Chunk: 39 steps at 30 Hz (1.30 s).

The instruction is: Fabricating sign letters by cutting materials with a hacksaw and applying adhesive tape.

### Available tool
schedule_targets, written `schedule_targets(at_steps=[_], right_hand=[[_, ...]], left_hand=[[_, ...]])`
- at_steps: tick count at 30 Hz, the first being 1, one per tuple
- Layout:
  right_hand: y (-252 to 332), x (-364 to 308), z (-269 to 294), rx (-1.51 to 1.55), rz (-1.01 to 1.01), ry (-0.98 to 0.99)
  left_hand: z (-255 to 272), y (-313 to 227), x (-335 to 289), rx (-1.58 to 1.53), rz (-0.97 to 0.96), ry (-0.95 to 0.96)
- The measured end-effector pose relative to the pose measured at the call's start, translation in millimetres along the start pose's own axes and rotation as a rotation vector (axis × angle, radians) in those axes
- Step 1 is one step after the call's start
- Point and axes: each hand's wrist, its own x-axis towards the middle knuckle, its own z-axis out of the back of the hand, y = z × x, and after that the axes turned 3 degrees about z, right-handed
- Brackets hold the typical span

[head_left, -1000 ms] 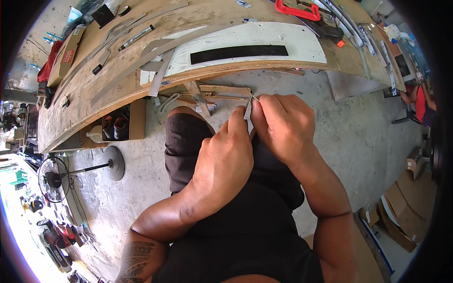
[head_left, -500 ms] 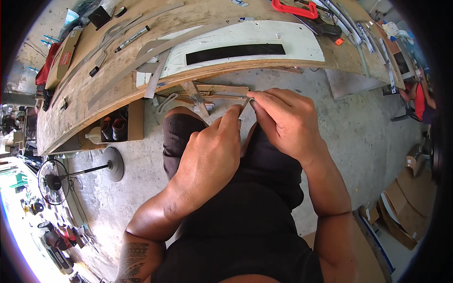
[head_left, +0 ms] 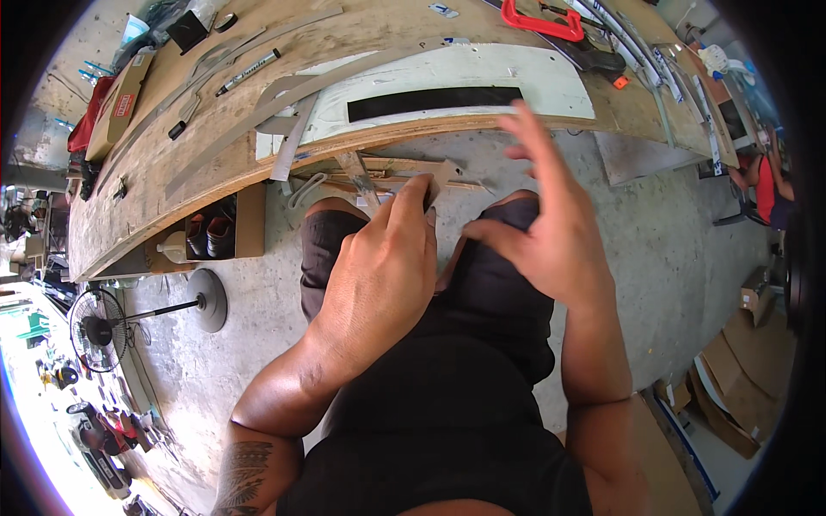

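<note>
In front of my lap, my left hand (head_left: pixel 383 258) is closed with the thumb and forefinger pinching a small flat piece (head_left: pixel 442 178). That piece looks brownish-grey with a dark side, and my fingers hide part of it. My right hand (head_left: pixel 559 228) is raised to the right of it, fingers apart and nothing in it. Its fingertips overlap the bench's front edge in view, just below the right end of a black flat strip (head_left: pixel 430 103). Whether they touch the strip I cannot tell. The strip lies on a white-painted board (head_left: pixel 551 90).
The wooden bench (head_left: pixel 361 26) holds long thin metal strips (head_left: pixel 232 138), a marker (head_left: pixel 248 71) and a red clamp (head_left: pixel 542 26). Beneath it are wood offcuts and a box with shoes (head_left: pixel 219 232). A fan (head_left: pixel 99 331) stands left; cardboard (head_left: pixel 748 361) leans right. Another person sits far right.
My right hand has let go of the small piece, opened, and moved up and right toward the bench. My left hand stays in place, still holding the piece.
</note>
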Motion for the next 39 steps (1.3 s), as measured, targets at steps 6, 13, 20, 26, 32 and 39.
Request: schedule_targets(at_steps=[6, 13, 20, 26, 32, 39], right_hand=[[9.1, -56.2, -1.6, 0.488, -0.443, 0.054], [24.0, -51.8, -12.9, 0.801, -0.735, 0.07], [-2.4, -69.3, 9.7, 0.598, -0.666, -0.031], [0.2, -78.4, 17.9, 0.689, -0.747, 0.033], [8.1, -74.5, 14.2, 0.625, -0.717, 0.075], [10.6, -77.5, 11.9, 0.608, -0.69, 0.182]], left_hand=[[-14.0, 7.3, 5.6, -0.122, -0.108, -0.065], [-15.9, 3.2, -2.0, -0.22, -0.123, 0.114], [107.0, 129.3, 61.4, 0.514, -0.07, -0.254], [147.2, 210.1, 84.3, 0.318, 0.09, -0.02], [162.6, 219.9, 116.0, 0.561, -0.183, -0.304], [124.0, 173.8, 162.0, 0.425, -0.169, 0.02]])
